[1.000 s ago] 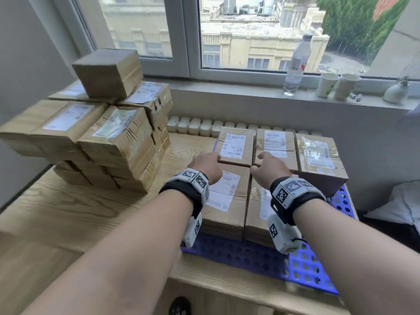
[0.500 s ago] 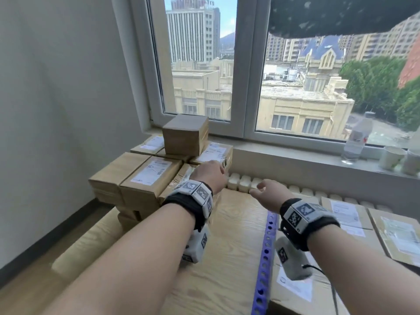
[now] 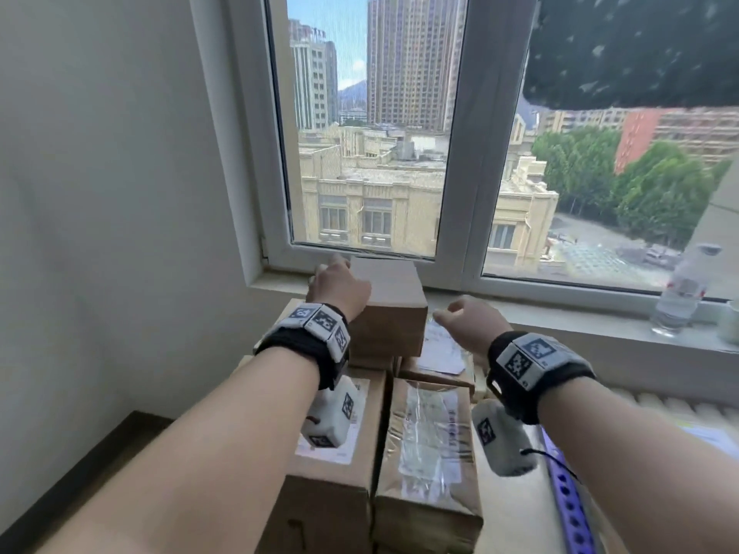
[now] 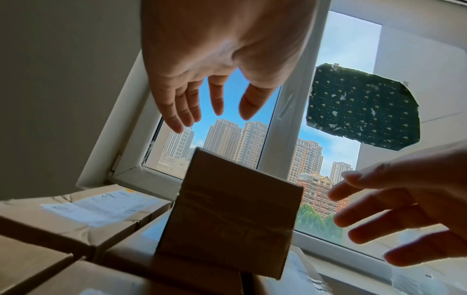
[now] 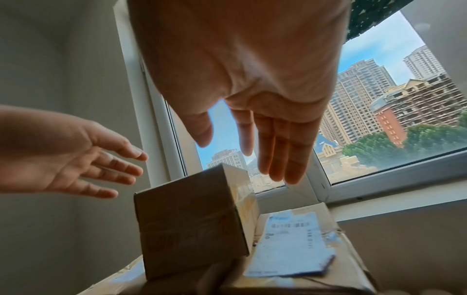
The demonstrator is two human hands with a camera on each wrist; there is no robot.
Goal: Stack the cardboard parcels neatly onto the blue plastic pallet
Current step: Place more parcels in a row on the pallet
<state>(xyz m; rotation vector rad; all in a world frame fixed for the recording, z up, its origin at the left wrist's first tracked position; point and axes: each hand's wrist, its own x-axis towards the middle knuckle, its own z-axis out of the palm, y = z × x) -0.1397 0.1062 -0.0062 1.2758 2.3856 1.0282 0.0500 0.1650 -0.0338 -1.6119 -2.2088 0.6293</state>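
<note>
A small plain cardboard box (image 3: 386, 309) stands on top of a stack of labelled cardboard parcels (image 3: 432, 445) below the window. My left hand (image 3: 338, 287) is at the box's upper left, my right hand (image 3: 466, 319) just off its right side. In the left wrist view the left hand (image 4: 215, 117) has straight, spread fingers above the box (image 4: 227, 215) and is not touching it. The right wrist view shows the right hand (image 5: 242, 151) equally open above the box (image 5: 192, 219). A strip of the blue pallet (image 3: 568, 497) shows at the lower right.
A grey wall closes in on the left. The window sill (image 3: 580, 313) behind the stack carries a water bottle (image 3: 680, 297) and a cup (image 3: 730, 321). A white ribbed radiator (image 3: 680, 405) runs under the sill. A dark cloth (image 3: 632, 50) covers part of the window.
The view swung left, from the parcels on the pallet to the stack by the wall. Both hands left the pallet parcels and rose to either side of the top box.
</note>
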